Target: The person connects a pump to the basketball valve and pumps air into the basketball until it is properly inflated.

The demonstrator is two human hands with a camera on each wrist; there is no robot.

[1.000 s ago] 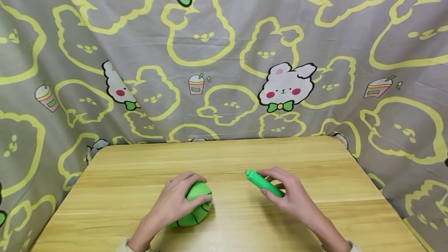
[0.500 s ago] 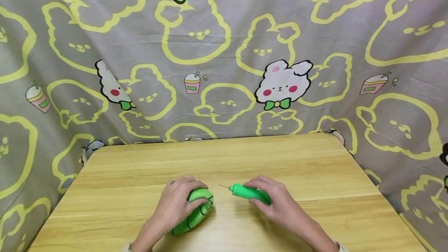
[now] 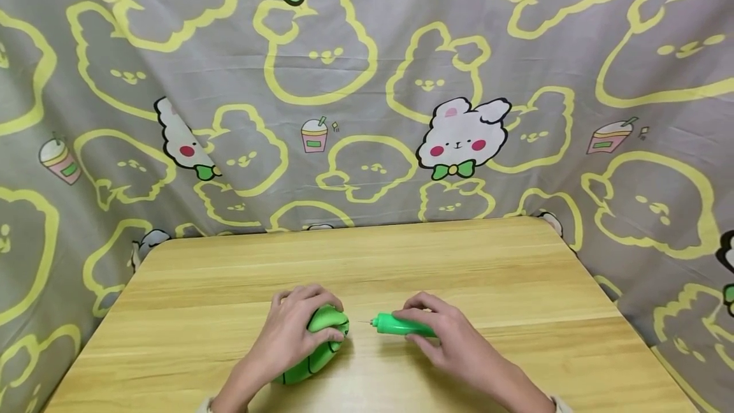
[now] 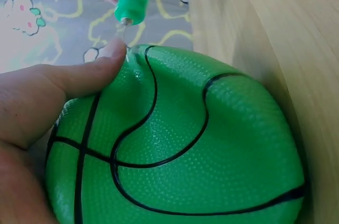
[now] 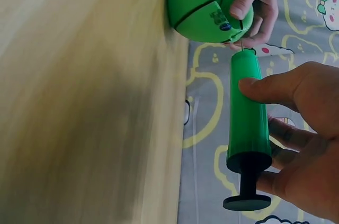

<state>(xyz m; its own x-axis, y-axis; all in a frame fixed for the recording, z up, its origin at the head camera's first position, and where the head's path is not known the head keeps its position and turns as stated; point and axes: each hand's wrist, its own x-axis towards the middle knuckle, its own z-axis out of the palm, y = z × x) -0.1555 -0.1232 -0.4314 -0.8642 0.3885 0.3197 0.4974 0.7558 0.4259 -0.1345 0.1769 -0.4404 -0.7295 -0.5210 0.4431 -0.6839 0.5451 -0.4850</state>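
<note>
A green toy basketball with black lines, soft and dented, is gripped by my left hand on the left of the table. The left thumb presses beside the ball's pinched end. My right hand holds a green hand pump level, thumb on one side and fingers on the other. From the pump's tip a thin needle points left at the ball, close to its end. In the right wrist view the pump shows its black plunger handle at the near end, a short length of rod exposed.
Both hands work over a light wood-grain table. A grey curtain printed with yellow outlines and white rabbits hangs behind the table and at both sides.
The pump has turned from slanting away to pointing left, and my right hand has brought its needle toward the ball. My left hand keeps its grip on the ball, now tilted slightly.
</note>
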